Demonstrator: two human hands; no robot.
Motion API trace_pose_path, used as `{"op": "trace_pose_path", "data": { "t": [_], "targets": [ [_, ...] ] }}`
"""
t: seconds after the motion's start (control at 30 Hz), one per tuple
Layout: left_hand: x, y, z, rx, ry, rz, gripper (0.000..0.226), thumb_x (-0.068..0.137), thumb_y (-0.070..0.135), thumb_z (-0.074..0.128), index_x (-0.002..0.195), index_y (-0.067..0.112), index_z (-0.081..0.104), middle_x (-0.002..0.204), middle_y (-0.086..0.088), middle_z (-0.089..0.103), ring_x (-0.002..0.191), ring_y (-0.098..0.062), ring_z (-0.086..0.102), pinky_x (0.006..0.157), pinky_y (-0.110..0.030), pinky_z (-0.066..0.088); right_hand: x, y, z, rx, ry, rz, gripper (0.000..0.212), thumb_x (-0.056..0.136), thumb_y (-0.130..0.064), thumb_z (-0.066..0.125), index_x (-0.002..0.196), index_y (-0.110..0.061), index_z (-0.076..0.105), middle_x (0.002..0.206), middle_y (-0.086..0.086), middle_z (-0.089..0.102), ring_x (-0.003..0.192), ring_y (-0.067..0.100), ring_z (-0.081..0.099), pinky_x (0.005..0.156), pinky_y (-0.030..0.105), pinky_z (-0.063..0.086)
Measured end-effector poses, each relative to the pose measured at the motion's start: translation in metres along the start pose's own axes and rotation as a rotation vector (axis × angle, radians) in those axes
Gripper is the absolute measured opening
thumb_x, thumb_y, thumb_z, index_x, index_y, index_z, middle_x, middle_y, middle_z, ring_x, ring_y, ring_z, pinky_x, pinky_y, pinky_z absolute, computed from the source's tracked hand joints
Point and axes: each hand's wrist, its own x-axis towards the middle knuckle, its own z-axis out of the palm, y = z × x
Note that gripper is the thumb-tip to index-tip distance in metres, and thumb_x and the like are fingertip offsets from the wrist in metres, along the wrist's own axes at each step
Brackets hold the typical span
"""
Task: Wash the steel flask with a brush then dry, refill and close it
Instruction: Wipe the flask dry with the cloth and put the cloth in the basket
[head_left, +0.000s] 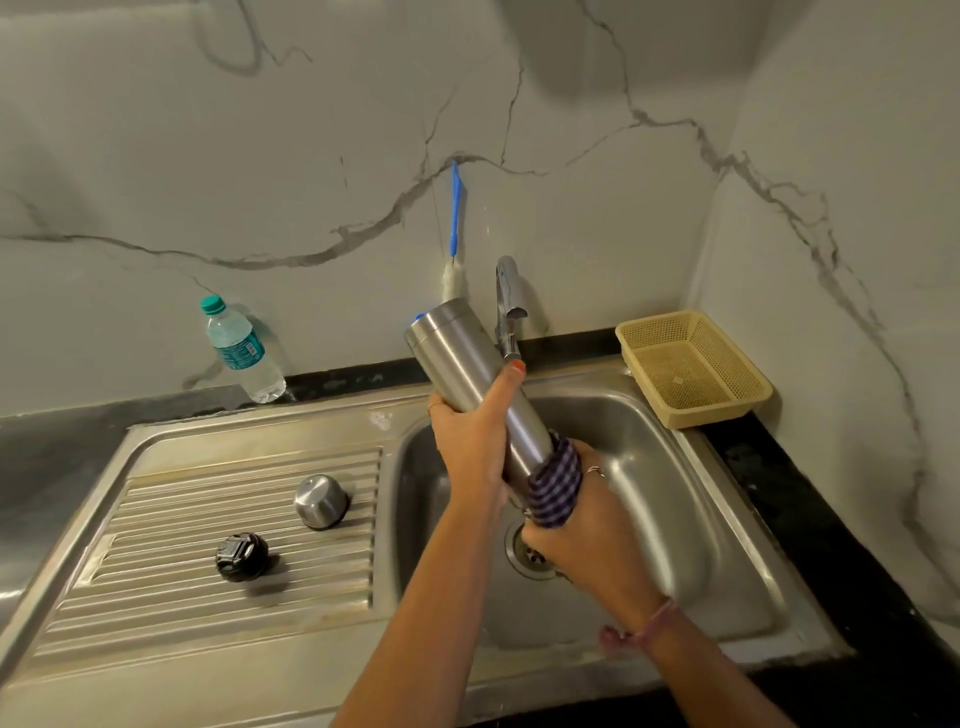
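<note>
The steel flask (457, 364) is held tilted over the sink basin (670, 467), its upper end pointing up and left. My left hand (470, 436) grips its middle, thumb along the body. My right hand (587, 519) holds a blue checked cloth (556, 486) wrapped round the flask's lower end. A blue-handled bottle brush (454, 228) leans against the wall behind the flask. On the ribbed drainboard (156, 597) sit the steel cup lid (320, 501) and the black stopper (241, 556).
A plastic water bottle (241, 353) with a green cap stands at the back left. The tap (506, 306) rises just right of the flask's top. A beige plastic basket (693, 369) sits in the right corner. Marble walls close the back and right.
</note>
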Motion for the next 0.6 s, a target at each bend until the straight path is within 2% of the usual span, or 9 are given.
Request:
{"op": "trace_pose_path", "data": {
  "t": [0.1, 0.17, 0.2, 0.27, 0.33, 0.4, 0.43, 0.5, 0.6],
  "targets": [
    [0.005, 0.001, -0.013, -0.084, -0.215, -0.034, 0.076, 0.069, 0.032, 0.087, 0.132, 0.017, 0.049, 0.114, -0.009, 0.069, 0.097, -0.023, 0.071, 0.077, -0.035, 0.059, 0.004, 0.0, -0.022, 0.384, -0.29, 0.106, 0.054, 0.064, -0.003, 0.076, 0.113, -0.004, 0.056, 0.082, 0.01, 0.068, 0.07, 0.022, 0.067, 0.067, 0.042, 0.057],
    [0.008, 0.002, -0.018, -0.129, -0.354, -0.052, 0.075, 0.069, 0.038, 0.085, 0.132, 0.014, 0.052, 0.118, -0.016, 0.069, 0.1, -0.027, 0.071, 0.08, -0.038, 0.059, 0.001, -0.003, -0.04, 0.579, -0.541, 0.169, 0.046, 0.067, -0.001, 0.074, 0.111, -0.003, 0.061, 0.096, 0.026, 0.066, 0.086, 0.034, 0.066, 0.078, 0.044, 0.055],
    [0.007, 0.002, -0.018, -0.122, -0.397, -0.052, 0.077, 0.068, 0.041, 0.084, 0.133, 0.013, 0.053, 0.12, -0.02, 0.068, 0.101, -0.031, 0.069, 0.082, -0.041, 0.058, -0.001, -0.003, -0.043, 0.604, -0.6, 0.167, 0.046, 0.066, -0.002, 0.074, 0.111, -0.003, 0.062, 0.102, 0.026, 0.066, 0.093, 0.036, 0.066, 0.082, 0.043, 0.056],
    [0.004, 0.001, -0.013, -0.102, -0.386, -0.035, 0.078, 0.065, 0.044, 0.085, 0.131, 0.015, 0.054, 0.12, -0.023, 0.067, 0.101, -0.033, 0.068, 0.083, -0.043, 0.058, -0.003, -0.005, -0.037, 0.536, -0.489, 0.132, 0.044, 0.068, 0.0, 0.076, 0.108, -0.008, 0.061, 0.098, 0.021, 0.068, 0.09, 0.032, 0.068, 0.081, 0.046, 0.057],
    [0.001, 0.002, -0.005, -0.056, -0.269, -0.008, 0.059, 0.069, 0.036, 0.087, 0.118, 0.026, 0.055, 0.111, -0.013, 0.069, 0.095, -0.026, 0.071, 0.075, -0.035, 0.059, -0.004, -0.006, -0.018, 0.292, -0.149, 0.098, 0.052, 0.065, -0.007, 0.08, 0.107, -0.019, 0.052, 0.089, 0.001, 0.068, 0.077, 0.019, 0.069, 0.075, 0.038, 0.059],
    [-0.002, 0.002, 0.002, -0.034, -0.16, 0.029, 0.05, 0.074, 0.028, 0.086, 0.107, 0.034, 0.05, 0.105, -0.004, 0.067, 0.09, -0.018, 0.07, 0.071, -0.031, 0.058, -0.007, -0.008, -0.004, 0.097, 0.059, 0.056, 0.069, 0.063, -0.018, 0.079, 0.119, -0.03, 0.041, 0.089, -0.012, 0.063, 0.075, 0.006, 0.064, 0.071, 0.028, 0.056],
    [-0.001, 0.002, 0.003, -0.01, -0.133, 0.051, 0.051, 0.074, 0.027, 0.086, 0.106, 0.035, 0.048, 0.105, -0.002, 0.066, 0.089, -0.017, 0.07, 0.071, -0.031, 0.058, -0.007, -0.008, -0.003, 0.107, 0.054, 0.044, 0.071, 0.062, -0.018, 0.078, 0.121, -0.029, 0.04, 0.088, -0.011, 0.064, 0.073, 0.006, 0.065, 0.068, 0.027, 0.056],
    [-0.001, 0.004, 0.0, 0.013, -0.159, 0.059, 0.056, 0.071, 0.028, 0.086, 0.112, 0.033, 0.047, 0.108, -0.002, 0.066, 0.09, -0.016, 0.07, 0.071, -0.029, 0.058, -0.002, -0.006, -0.013, 0.292, -0.103, 0.069, 0.057, 0.064, -0.005, 0.077, 0.113, -0.018, 0.05, 0.087, 0.0, 0.068, 0.071, 0.009, 0.068, 0.064, 0.027, 0.058],
    [-0.001, 0.009, -0.01, -0.071, -0.301, -0.023, 0.073, 0.066, 0.035, 0.087, 0.127, 0.022, 0.05, 0.114, -0.011, 0.069, 0.095, -0.023, 0.072, 0.073, -0.033, 0.06, 0.003, -0.005, -0.039, 0.552, -0.495, 0.126, 0.041, 0.069, 0.001, 0.074, 0.108, -0.005, 0.062, 0.1, 0.022, 0.067, 0.091, 0.03, 0.068, 0.081, 0.04, 0.058]
  ]
}}
